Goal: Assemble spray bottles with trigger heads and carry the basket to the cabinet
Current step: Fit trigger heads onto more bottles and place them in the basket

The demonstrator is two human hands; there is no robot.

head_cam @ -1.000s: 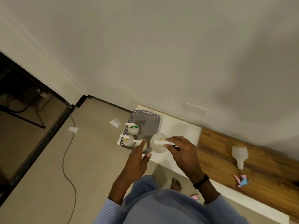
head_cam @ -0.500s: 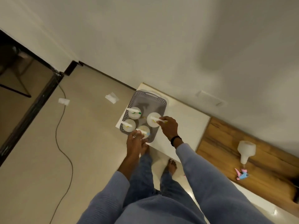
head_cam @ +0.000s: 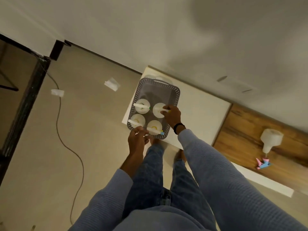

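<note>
Basket: grey, perforated, sits at the left end of the white table, near corner right at the edge.

Inside it are 4 spray bottles, upright, 2x2, each with a head on: far-left, far-right bottle, near-left, near-right.

My right hand pinches the trigger head on the far-right bottle. Narrow grip, fingertips only. Looks like I'm seating or placing this one.

My left hand is at the basket's near rim, fingers curled by the near-right bottle's trigger. Can't tell whether it's gripping the rim, gripping the trigger, or only touching.

Risks:
- If that head isn't screwed fully home, it pops off or leaks on the carry.
- Lifting one-handed from the near rim tilts the basket. The bottles are tall and loose, so they'd topple.
- The basket is at the table edge, so a nudge sends it to the floor.
- Cable runs across the floor to my left and is a trip hazard once I'm carrying.
- Loose bottle lies on the wood surface, with a pink/blue head beside it, unassembled. It's easy to walk off without it.

Count: 1 basket, 4 bottles in it, 1 bottle out, 1 loose head, 1 cable, 2 paper scraps on the floor.
</note>
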